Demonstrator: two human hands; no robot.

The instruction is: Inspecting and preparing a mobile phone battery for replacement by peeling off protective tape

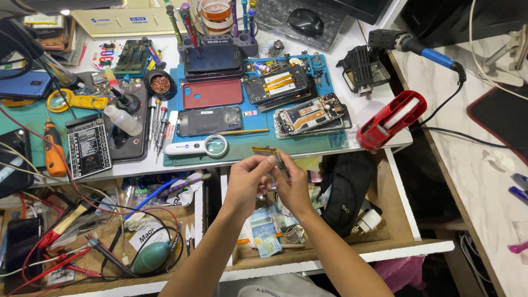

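Both hands meeting over the open drawer (396,231), just below the blue mat (258,140). Left hand (247,179) and right hand (291,184) are pinching a small thin part (280,160) between fingertips; it's mostly hidden by fingers, too small to identify. Drawer contents are partly blocked by forearms. Opened phone (311,114) is lying on the mat.

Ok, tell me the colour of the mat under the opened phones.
Blue: the mat shows best in the head view, beyond both hands.
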